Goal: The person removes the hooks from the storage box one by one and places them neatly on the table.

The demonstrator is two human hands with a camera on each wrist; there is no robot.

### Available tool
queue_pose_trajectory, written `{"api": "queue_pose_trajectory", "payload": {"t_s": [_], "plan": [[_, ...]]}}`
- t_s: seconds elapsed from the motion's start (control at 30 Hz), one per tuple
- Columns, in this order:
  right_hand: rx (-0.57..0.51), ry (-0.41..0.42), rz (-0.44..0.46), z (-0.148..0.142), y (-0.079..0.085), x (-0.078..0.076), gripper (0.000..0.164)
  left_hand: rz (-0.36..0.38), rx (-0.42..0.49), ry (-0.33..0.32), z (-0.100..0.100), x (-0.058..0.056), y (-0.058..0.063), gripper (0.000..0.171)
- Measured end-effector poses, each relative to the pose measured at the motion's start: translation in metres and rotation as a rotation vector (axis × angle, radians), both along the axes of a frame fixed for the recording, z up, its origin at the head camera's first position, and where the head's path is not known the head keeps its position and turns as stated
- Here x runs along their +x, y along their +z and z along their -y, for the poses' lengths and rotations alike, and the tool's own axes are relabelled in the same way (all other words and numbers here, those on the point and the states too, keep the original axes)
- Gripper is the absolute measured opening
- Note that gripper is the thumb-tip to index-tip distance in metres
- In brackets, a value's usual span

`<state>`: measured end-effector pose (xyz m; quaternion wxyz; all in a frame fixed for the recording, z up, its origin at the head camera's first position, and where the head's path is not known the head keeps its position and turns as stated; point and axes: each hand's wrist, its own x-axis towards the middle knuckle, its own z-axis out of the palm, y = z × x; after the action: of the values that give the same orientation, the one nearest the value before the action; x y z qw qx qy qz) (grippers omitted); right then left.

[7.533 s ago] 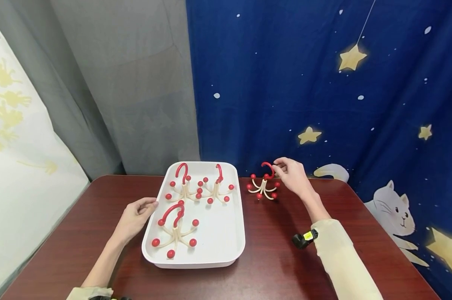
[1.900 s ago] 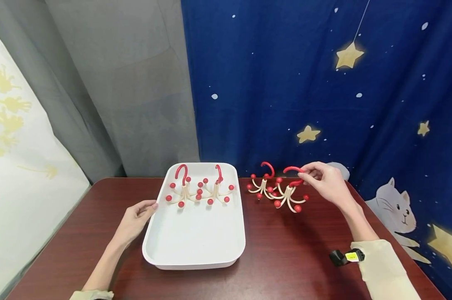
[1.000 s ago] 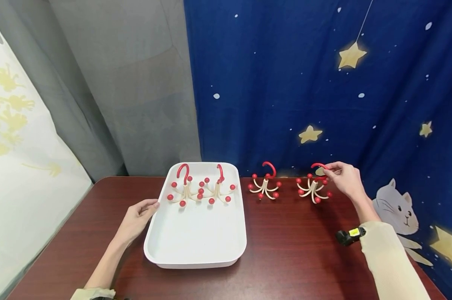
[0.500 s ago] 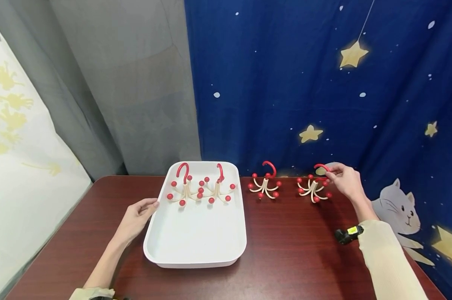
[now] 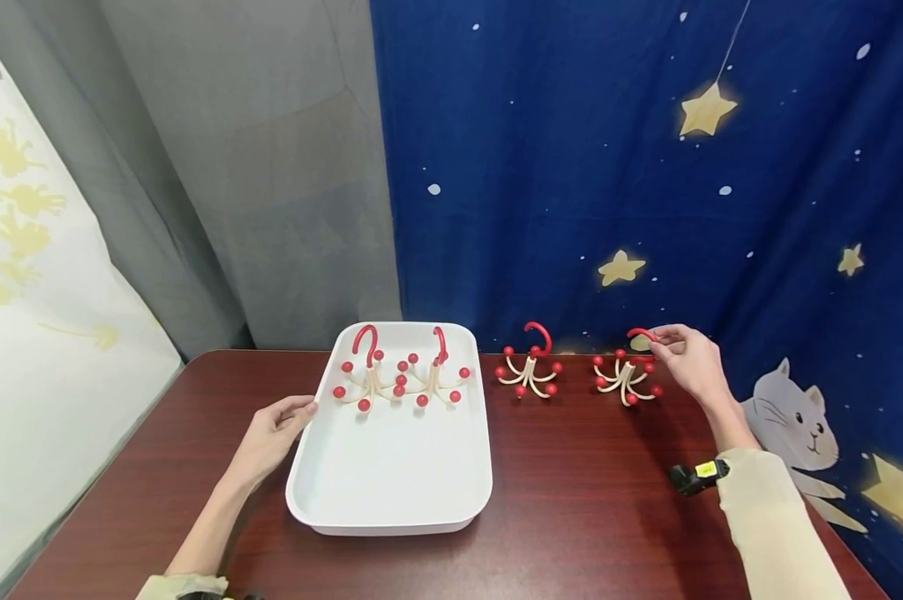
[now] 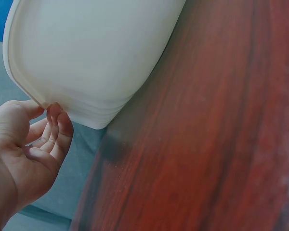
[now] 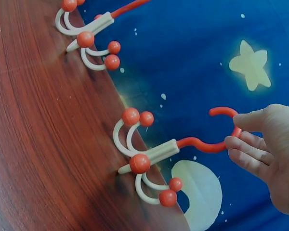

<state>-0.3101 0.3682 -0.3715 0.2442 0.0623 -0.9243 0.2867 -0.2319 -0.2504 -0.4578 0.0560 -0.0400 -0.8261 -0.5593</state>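
Note:
Near the table's back edge my right hand (image 5: 687,358) pinches the red hook of a small stand (image 5: 626,379) with curved cream prongs tipped by red balls. In the right wrist view the thumb and fingers of my right hand (image 7: 272,149) hold the hook (image 7: 214,146), and the foot of the stand (image 7: 159,154) is at the tabletop. A matching stand (image 5: 528,377) stands to its left on the table. My left hand (image 5: 271,437) pinches the left rim of the white tray (image 5: 391,527). Two more such stands (image 5: 371,385) (image 5: 432,379) stand in the tray's far half.
The dark red wooden table (image 5: 564,517) carries everything. Behind its back edge hang a grey curtain (image 5: 271,208) and a blue curtain (image 5: 526,208) with printed stars. A white cloth (image 5: 62,333) hangs at the left.
A stand from the tray's near left has gone to the table's back right in my right hand, right of the one set there before. In the last second little moves; my left hand stays.

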Motion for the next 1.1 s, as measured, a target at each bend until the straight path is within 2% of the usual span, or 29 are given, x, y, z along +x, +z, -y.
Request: {"api": "queue_pose_trajectory", "payload": {"t_s": [0.33, 0.6, 1.1], "plan": [[0.019, 0.027, -0.110, 0.023, 0.007, 0.000, 0.024, 0.002, -0.004, -0.004, 0.001, -0.001, 0.000, 0.049], [0.001, 0.126, -0.153, 0.053, 0.013, 0.001, 0.023, 0.000, -0.006, 0.001, 0.000, -0.001, -0.001, 0.049], [-0.046, 0.234, -0.134, 0.116, 0.025, 0.002, 0.023, -0.008, -0.009, 0.003, -0.001, 0.000, 0.000, 0.048]]}}
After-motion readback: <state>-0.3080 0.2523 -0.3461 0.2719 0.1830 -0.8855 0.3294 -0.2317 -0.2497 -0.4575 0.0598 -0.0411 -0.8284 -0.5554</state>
